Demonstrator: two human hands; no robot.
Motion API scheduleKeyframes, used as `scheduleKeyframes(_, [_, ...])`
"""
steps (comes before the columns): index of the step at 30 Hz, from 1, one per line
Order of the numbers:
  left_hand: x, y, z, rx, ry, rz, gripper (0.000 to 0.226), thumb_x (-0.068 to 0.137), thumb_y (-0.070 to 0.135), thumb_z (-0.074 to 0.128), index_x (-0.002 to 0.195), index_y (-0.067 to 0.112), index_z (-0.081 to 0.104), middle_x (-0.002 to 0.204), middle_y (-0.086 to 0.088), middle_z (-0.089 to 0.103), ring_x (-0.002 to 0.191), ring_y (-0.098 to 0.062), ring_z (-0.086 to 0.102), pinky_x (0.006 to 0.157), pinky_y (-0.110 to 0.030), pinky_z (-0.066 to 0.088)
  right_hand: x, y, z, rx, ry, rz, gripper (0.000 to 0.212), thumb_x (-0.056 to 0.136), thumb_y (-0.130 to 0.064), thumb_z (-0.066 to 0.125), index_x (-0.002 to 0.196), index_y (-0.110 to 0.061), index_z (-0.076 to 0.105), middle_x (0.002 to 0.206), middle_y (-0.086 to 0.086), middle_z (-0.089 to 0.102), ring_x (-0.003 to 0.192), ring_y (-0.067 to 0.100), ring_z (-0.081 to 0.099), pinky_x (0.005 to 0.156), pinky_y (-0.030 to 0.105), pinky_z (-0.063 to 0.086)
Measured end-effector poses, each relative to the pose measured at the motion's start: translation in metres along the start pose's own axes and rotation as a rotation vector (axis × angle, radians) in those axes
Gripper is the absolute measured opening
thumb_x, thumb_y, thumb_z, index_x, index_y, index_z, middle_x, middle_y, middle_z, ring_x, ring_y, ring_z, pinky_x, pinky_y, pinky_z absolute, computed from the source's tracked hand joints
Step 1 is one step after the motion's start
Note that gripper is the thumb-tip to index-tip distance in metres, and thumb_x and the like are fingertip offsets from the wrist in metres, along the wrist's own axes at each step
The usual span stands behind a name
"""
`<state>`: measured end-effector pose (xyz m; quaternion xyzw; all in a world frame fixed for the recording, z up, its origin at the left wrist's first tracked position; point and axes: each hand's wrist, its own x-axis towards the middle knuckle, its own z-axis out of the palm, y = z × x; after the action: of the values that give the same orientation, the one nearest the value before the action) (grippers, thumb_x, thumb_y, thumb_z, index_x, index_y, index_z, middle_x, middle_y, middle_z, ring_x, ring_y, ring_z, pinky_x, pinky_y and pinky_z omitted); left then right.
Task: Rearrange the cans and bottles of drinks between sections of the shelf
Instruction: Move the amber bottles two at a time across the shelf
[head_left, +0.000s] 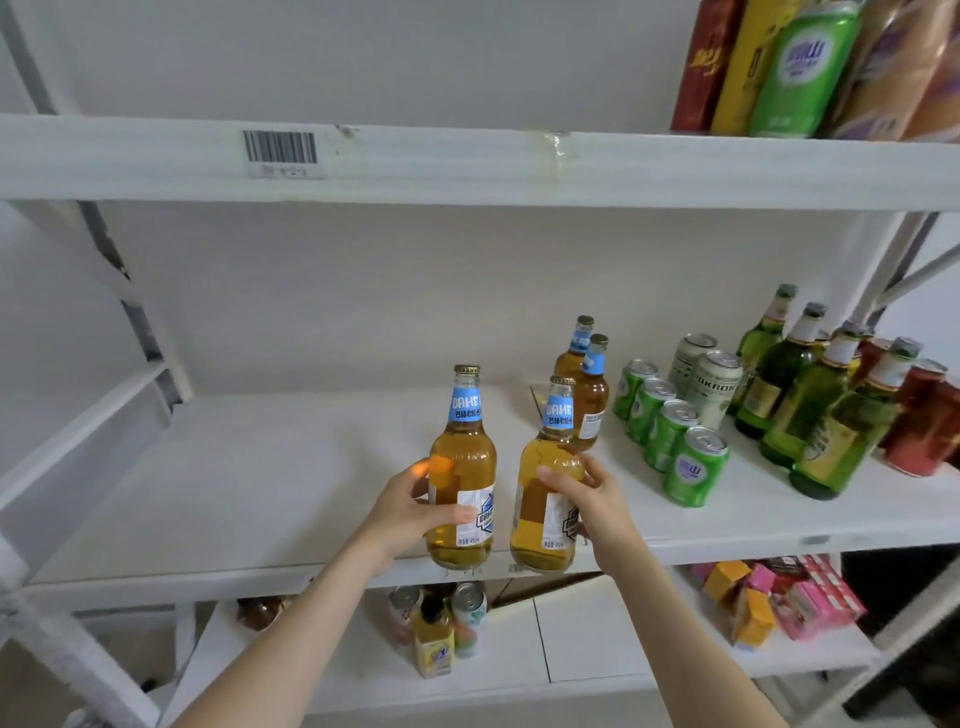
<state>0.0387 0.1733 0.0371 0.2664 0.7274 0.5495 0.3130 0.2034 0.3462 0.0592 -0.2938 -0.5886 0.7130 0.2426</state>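
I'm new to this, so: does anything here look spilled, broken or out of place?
Nothing looks spilled or broken. The cartons on the bottom shelf lie jumbled at odd angles.

Shelf board (260, 467) open at left; green cans (670, 431), green bottles (810, 410) crowd right.

The left amber bottle (462, 467) and the right amber bottle (545, 499) glow honey-gold. Each has a pale blue neck band lettered in white, a white body label and a gold cap. The two rear amber bottles (592, 395) match them. The row of cans (693, 467) is bright green with white emblems. The pale cans (717, 387) carry dark lettering. The glass bottles (810, 410) are green with white necks and yellow labels, and the end cans (924, 436) are red. The shelf (260, 467) is white, its barcode sticker (279, 147) black-striped. The cartons (815, 608) are pink and orange.
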Motion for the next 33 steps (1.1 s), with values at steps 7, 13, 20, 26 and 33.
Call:
scheduleKeyframes(7, [0.052, 0.024, 0.067, 0.030, -0.055, 0.024, 0.087, 0.042, 0.051, 0.091, 0.122, 0.034, 0.060, 0.120, 0.004, 0.069, 0.115, -0.022, 0.063, 0.097, -0.051, 0.054, 0.045, -0.007, -0.073, 0.028, 0.056, -0.028, 0.039, 0.076, -0.015, 0.081, 0.109, -0.022, 0.062, 0.098, 0.002, 0.076, 0.089, 0.020, 0.073, 0.072, 0.033, 0.056])
scheduleKeyframes(13, [0.075, 0.023, 0.107, -0.003, 0.010, 0.008, 0.089, 0.040, 0.049, 0.092, 0.121, 0.034, 0.060, 0.119, 0.006, 0.069, 0.115, -0.020, 0.063, 0.096, -0.050, 0.055, 0.083, -0.005, -0.107, 0.008, -0.007, -0.047, 0.044, 0.072, -0.011, 0.084, 0.110, -0.021, 0.063, 0.098, 0.001, 0.077, 0.089, 0.018, 0.074, 0.075, 0.033, 0.056])
scheduleKeyframes(20, [0.092, 0.002, 0.130, -0.053, 0.122, -0.012, 0.078, 0.046, 0.031, 0.096, 0.116, 0.032, 0.062, 0.112, 0.007, 0.073, 0.110, -0.019, 0.067, 0.092, -0.046, 0.057, 0.129, 0.009, -0.115, -0.034, -0.090, -0.085, 0.058, 0.067, -0.007, 0.087, 0.116, -0.020, 0.060, 0.104, 0.002, 0.075, 0.096, 0.019, 0.072, 0.085, 0.038, 0.057])
scheduleKeyframes(26, [0.105, -0.010, 0.132, -0.059, 0.183, -0.017, 0.076, 0.045, 0.026, 0.097, 0.113, 0.033, 0.062, 0.110, 0.007, 0.073, 0.106, -0.016, 0.068, 0.091, -0.043, 0.057, 0.159, 0.022, -0.111, -0.053, -0.116, -0.111, 0.063, 0.065, -0.004, 0.088, 0.119, -0.019, 0.058, 0.106, 0.002, 0.074, 0.097, 0.016, 0.071, 0.082, 0.033, 0.056])
scheduleKeyframes(33, [0.113, -0.020, 0.131, -0.119, 0.221, 0.007, 0.076, 0.040, 0.017, 0.096, 0.107, 0.028, 0.063, 0.107, 0.004, 0.075, 0.103, -0.019, 0.070, 0.087, -0.039, 0.058, 0.175, 0.029, -0.110, -0.009, -0.123, -0.156, 0.065, 0.066, 0.006, 0.084, 0.122, -0.011, 0.056, 0.107, 0.006, 0.073, 0.092, 0.014, 0.072, 0.082, 0.032, 0.057])
